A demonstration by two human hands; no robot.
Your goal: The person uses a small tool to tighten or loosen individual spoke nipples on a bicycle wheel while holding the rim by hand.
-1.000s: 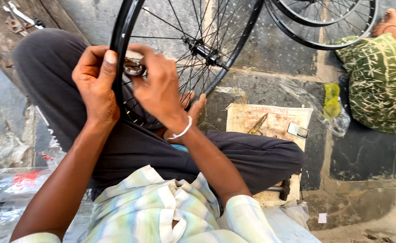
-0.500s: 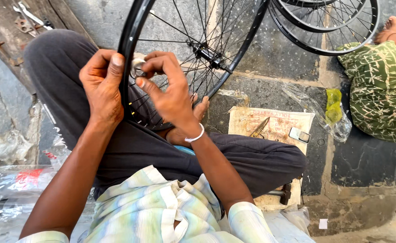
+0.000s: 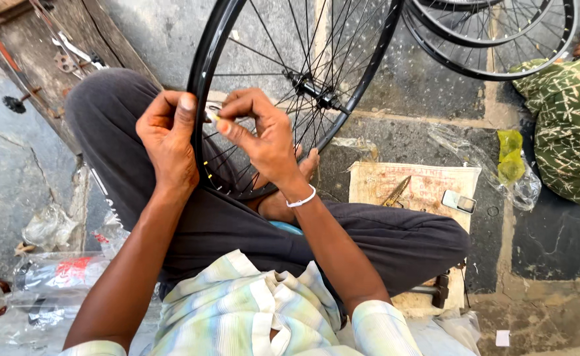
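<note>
We are sitting cross-legged with the black bicycle wheel (image 3: 303, 86) standing upright across our lap, its rim resting against our dark trousers. Our left hand (image 3: 169, 142) is wrapped around the rim, thumb pressed on its outer edge. Our right hand (image 3: 263, 135) pinches a small pale piece at the rim's inner face, right where a spoke (image 3: 237, 142) meets it, fingers closed tight on it. It looks like we are working a spoke end at the rim; the next move seems to call for a fine twist while the left hand steadies the hoop. Glossy metal rim, thin taut wire spokes, steel hub (image 3: 313, 89); rough stone paving (image 3: 428, 92) and crinkled clear plastic (image 3: 474, 158) beside us.
</note>
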